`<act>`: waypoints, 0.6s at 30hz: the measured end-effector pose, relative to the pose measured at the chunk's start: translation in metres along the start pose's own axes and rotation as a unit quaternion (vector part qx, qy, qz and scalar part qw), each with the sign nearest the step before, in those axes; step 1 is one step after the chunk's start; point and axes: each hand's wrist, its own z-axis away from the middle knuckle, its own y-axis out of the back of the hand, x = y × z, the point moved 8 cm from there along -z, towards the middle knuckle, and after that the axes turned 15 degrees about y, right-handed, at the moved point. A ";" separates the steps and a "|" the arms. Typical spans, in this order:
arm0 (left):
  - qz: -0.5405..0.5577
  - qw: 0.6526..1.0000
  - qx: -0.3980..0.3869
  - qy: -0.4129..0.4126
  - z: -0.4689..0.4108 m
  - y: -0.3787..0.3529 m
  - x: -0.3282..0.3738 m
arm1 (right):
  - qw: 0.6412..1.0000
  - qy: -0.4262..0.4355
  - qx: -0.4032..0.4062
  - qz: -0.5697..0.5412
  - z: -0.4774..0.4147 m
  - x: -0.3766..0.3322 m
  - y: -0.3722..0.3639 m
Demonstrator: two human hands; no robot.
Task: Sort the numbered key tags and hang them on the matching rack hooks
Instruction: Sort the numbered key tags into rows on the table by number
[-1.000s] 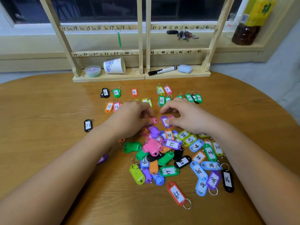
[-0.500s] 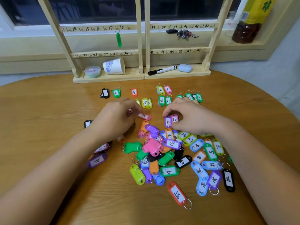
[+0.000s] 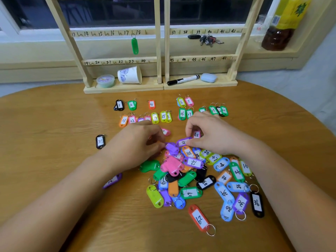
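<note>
Sorting is where this is at, I'd say, and nowhere near the hanging part. Only one green tag (image 3: 134,46) hangs on the rack (image 3: 118,61), from a hook between the 17 and 18 marks, and every other hook I can see is bare. On the table (image 3: 45,133), between the rack and the hands, low numbers are laid out in two loose rows (image 3: 154,113): 1, 2, 4, 6, 7 at the back, then 11, 12, 14, 15, 16, 17 and a few around 19 and 20. A black 31 tag (image 3: 100,141) sits alone off to the left. Most of the lot is a mixed pile (image 3: 190,171) under and just in front of the hands, many face down or overlapping. The right hand (image 3: 212,135) is curled at the pile's far edge, thumb tip on the end of a purple tag (image 3: 183,142) and fingers arched over a pink 37 tag (image 3: 196,134). I can't tell whether it really pinches either one. The left hand (image 3: 138,142) is curled too, knuckles up, and whatever its fingertips have is hidden. My guess: a small share sorted, practically all the hanging left.
</note>
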 end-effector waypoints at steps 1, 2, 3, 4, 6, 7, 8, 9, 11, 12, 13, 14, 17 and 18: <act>-0.004 1.000 0.000 0.006 0.001 0.001 0.000 | 1.000 0.001 0.009 -0.007 0.001 -0.001 0.001; -0.009 1.000 -0.002 0.012 0.003 0.001 0.000 | 0.999 -0.002 0.023 -0.025 0.001 -0.001 0.002; -0.011 1.000 -0.006 0.016 0.004 0.001 0.000 | 0.998 -0.009 0.042 -0.055 0.003 0.000 0.003; -0.012 1.000 -0.010 0.021 0.005 0.002 0.000 | 0.993 -0.017 0.065 -0.095 0.005 0.002 0.003; -0.009 0.999 -0.028 0.040 0.007 0.001 -0.001 | 0.981 -0.026 0.102 -0.162 0.008 0.007 0.003; -0.001 0.998 -0.038 0.054 0.008 0.001 -0.003 | 0.976 -0.025 0.116 -0.183 0.009 0.008 0.002; 0.013 0.996 -0.047 0.069 0.009 0.000 -0.005 | 0.971 -0.024 0.128 -0.200 0.010 0.011 0.000; 0.032 0.995 -0.052 0.082 0.011 0.000 -0.006 | 0.966 -0.023 0.139 -0.216 0.011 0.012 0.000; 0.077 0.990 -0.060 0.098 0.013 0.000 -0.007 | 0.956 -0.028 0.159 -0.243 0.011 0.015 -0.002; 0.098 0.988 -0.064 0.101 0.013 0.000 -0.006 | 0.952 -0.032 0.170 -0.253 0.012 0.016 -0.001; 0.116 0.986 -0.067 0.104 0.014 0.001 -0.006 | 0.948 -0.036 0.181 -0.260 0.012 0.017 0.001; 0.131 0.983 -0.068 0.108 0.013 0.001 -0.006 | 0.944 -0.038 0.191 -0.267 0.013 0.017 0.002; 0.159 0.979 -0.065 0.108 0.012 0.007 -0.007 | 0.938 -0.042 0.208 -0.273 0.015 0.017 0.006; 0.158 0.981 -0.059 0.098 0.013 0.009 -0.007 | 0.939 -0.044 0.210 -0.269 0.015 0.017 0.007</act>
